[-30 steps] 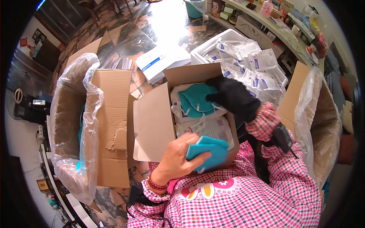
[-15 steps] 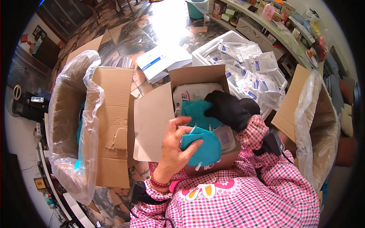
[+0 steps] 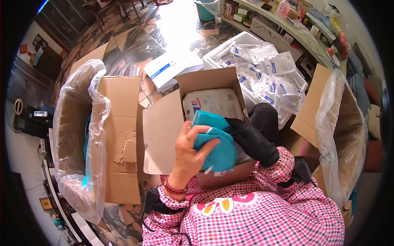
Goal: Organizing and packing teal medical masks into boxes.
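My bare left hand, with red beads at the wrist, is closed round a cupped teal face mask with white straps at its lower edge. Just above, a second teal face mask lies against my left fingers. My right hand, in black fabric, grips that mask's right edge; its fingertips are partly hidden behind the masks. Both hands are over an open cardboard box on my lap side. Inside it sits a whitish plastic-wrapped package with printing.
Plastic-lined cartons stand at left and right. A white foam box full of white sealed packets is beyond. White flat boxes lie on the patterned floor. A cluttered shelf runs along the right.
My right hand has moved down and left, bringing the upper mask against my left fingers and uncovering more of the wrapped package. My left hand still holds its mask.
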A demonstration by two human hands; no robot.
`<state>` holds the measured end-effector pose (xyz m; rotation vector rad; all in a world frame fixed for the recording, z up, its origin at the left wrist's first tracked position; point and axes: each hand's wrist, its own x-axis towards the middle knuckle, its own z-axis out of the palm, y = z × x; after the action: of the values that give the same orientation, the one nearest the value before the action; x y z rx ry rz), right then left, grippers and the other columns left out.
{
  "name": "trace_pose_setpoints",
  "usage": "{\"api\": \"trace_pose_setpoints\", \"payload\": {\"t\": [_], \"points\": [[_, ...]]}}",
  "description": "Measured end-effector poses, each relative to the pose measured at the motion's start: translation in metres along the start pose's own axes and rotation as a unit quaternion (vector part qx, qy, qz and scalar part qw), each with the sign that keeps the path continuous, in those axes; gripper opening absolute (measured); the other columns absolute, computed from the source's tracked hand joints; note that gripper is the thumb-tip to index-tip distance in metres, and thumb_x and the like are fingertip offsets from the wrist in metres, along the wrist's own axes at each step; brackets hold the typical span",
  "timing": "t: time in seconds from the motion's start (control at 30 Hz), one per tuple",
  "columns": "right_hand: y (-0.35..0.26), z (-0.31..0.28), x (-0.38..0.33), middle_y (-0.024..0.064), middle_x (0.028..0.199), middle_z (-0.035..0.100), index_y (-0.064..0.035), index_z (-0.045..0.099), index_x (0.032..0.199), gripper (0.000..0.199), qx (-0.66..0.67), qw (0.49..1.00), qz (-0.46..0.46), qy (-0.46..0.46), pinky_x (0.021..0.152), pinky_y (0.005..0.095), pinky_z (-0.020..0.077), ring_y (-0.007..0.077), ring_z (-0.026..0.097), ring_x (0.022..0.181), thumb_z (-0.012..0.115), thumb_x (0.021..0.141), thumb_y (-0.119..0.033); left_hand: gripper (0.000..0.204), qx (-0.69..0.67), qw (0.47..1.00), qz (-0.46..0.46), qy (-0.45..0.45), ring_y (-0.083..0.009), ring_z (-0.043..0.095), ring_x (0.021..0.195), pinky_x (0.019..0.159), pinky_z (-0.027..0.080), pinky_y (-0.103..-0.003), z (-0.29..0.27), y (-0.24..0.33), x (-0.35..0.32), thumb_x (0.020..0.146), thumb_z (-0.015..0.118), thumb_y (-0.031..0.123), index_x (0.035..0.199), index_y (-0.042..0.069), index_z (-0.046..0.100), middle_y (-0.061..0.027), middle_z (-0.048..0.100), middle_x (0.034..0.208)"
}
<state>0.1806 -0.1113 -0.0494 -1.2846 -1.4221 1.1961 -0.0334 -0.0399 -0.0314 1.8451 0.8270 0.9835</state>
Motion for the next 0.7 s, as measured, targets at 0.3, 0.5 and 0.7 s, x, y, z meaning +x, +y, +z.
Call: {"api": "trace_pose_setpoints", "payload": {"t": [0.3, 0.5, 0.7], "points": [[-0.06, 0.0, 0.003, 0.0161, 0.137, 0.057, -0.0078, 0.043, 0.151, 0.084, -0.208, 0.949, -0.172, 0.162, 0.102, 0.041, 0.0504, 0.0308, 0.059, 0.124, 0.085, 0.077, -0.008, 0.028, -0.113, 0.981, -0.051, 0.149, -0.0153, 0.057, 0.081, 0.069, 0.049, -0.031, 0.013, 0.01, 0.005, 0.088, 0.081, 0.013, 0.095, 0.007, 0.054, -0.0048, 0.053, 0.091], [-0.042, 0.005, -0.005, 0.0143, 0.113, 0.061, -0.0116, 0.054, 0.142, 0.071, -0.272, 0.935, -0.15, 0.173, 0.089, 0.0468, 0.0498, 0.0354, 0.06, 0.102, 0.078, 0.076, -0.006, 0.03, -0.086, 0.99, -0.057, 0.097, -0.0139, 0.059, 0.085, 0.074, 0.051, -0.029, 0.03, -0.01, -0.007, 0.096, 0.073, 0.025, 0.092, 0.006, 0.05, -0.0069, 0.062, 0.092], [-0.047, 0.002, -0.011, 0.0131, 0.108, 0.062, -0.0109, 0.063, 0.129, 0.061, -0.434, 0.871, -0.177, 0.147, 0.081, 0.0432, 0.0496, 0.0329, 0.062, 0.096, 0.082, 0.071, -0.01, 0.024, -0.217, 0.957, -0.076, 0.178, -0.0144, 0.062, 0.101, 0.091, 0.05, -0.03, 0.042, 0.001, 0.004, 0.104, 0.06, 0.027, 0.108, 0.007, 0.047, -0.0179, 0.069, 0.117]]}}
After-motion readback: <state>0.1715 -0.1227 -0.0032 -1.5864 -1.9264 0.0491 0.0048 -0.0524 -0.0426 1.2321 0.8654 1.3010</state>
